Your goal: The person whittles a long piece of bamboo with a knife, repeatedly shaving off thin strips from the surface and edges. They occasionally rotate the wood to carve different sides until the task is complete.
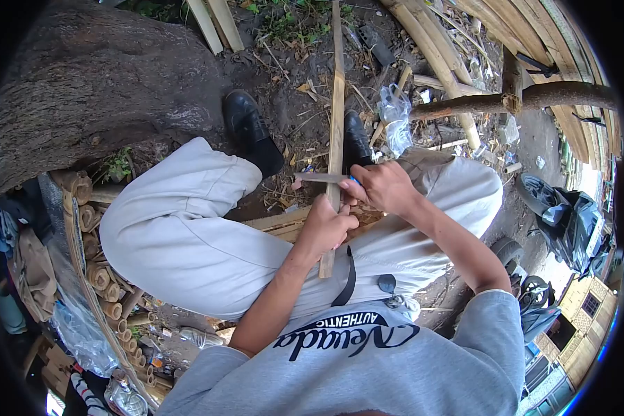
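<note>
A long, narrow strip of bamboo [337, 97] runs from the ground ahead, between my legs, to my lap. My left hand [324, 225] is closed around its lower part, close to my body. In my right hand [387, 187], fingers curled, is a knife with a bit of blue showing at the handle. The knife blade [317, 177] points left and lies across the strip, just beyond my left hand. The right thumb is near the strip. Most of the knife handle is hidden by my fingers.
A thick tree trunk [97, 83] fills the upper left. Stacked bamboo poles [98, 277] stand at my left. A clear plastic bag [395, 118] lies by my right shoe [356, 135]. A branch [478, 105] extends at the right, with a motorcycle [561, 215] beyond.
</note>
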Motion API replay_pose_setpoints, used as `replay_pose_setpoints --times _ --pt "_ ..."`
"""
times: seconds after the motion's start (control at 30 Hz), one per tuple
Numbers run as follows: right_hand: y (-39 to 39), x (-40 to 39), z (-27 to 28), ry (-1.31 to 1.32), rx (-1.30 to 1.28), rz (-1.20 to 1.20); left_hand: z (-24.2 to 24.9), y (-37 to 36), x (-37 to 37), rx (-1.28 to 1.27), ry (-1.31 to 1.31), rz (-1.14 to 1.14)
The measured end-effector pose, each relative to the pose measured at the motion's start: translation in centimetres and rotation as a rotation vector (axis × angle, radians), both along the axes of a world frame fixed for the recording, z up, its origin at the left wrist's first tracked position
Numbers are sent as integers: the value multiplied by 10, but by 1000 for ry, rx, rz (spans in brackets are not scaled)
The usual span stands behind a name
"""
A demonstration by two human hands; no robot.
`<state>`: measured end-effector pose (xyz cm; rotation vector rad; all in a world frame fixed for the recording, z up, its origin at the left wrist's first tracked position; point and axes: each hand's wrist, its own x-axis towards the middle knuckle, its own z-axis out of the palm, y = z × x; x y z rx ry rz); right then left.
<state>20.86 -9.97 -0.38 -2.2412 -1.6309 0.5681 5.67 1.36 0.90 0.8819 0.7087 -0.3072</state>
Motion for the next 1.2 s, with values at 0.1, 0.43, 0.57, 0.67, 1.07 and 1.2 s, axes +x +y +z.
replay_pose_setpoints --times 0.1,0.43,0.57,0.67,1.07,1.2 --pt "23 35 -10 -119 -82 -78 -5 1 0 45 60 -19" --pt "9 -10 12 89 -14 10 1 3 6 -25 18 -39" --pt "10 1 -2 44 19 66 -15 -7 0 98 -69 37" --pt "18 4 -17 -38 69 145 -18 5 -1 166 -89 -35" --pt "20 26 -26 -262 -37 -173 -8 -1 2 142 6 -78" --pt "23 99 -64 -197 -43 -311 -2 1 3 39 19 -53"
